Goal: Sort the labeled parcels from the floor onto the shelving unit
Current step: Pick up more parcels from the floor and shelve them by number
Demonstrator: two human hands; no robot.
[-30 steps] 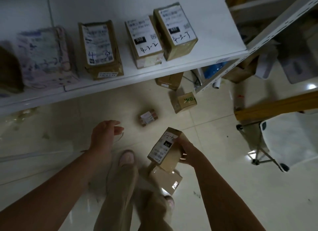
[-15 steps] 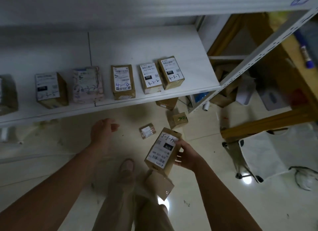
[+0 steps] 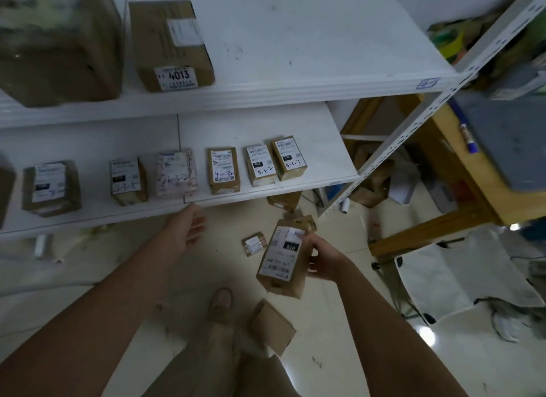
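My right hand (image 3: 323, 262) grips a brown labeled parcel (image 3: 282, 259) by its right side, label up, above the floor. Just below the front edge of the lower shelf (image 3: 310, 186), my left hand (image 3: 187, 229) hangs with relaxed fingers, holding nothing. Several labeled parcels stand in a row on that shelf, among them one marked 4-3-7 (image 3: 289, 157) at the right end. Loose parcels lie on the floor: a small one (image 3: 253, 243), a plain box (image 3: 271, 327) by my foot, and another (image 3: 284, 201) under the shelf.
The upper shelf (image 3: 295, 80) carries a box marked 4013 (image 3: 172, 46) and a big parcel (image 3: 56, 41). A perforated white shelf post (image 3: 393, 148) runs diagonally at right. Beyond it stand a wooden table (image 3: 461, 172) and a white folding chair (image 3: 455, 278).
My head has tilted up, so the upper shelf now shows. The parcel in my right hand has risen a little toward the shelf. My left hand stays relaxed near the lower shelf edge.
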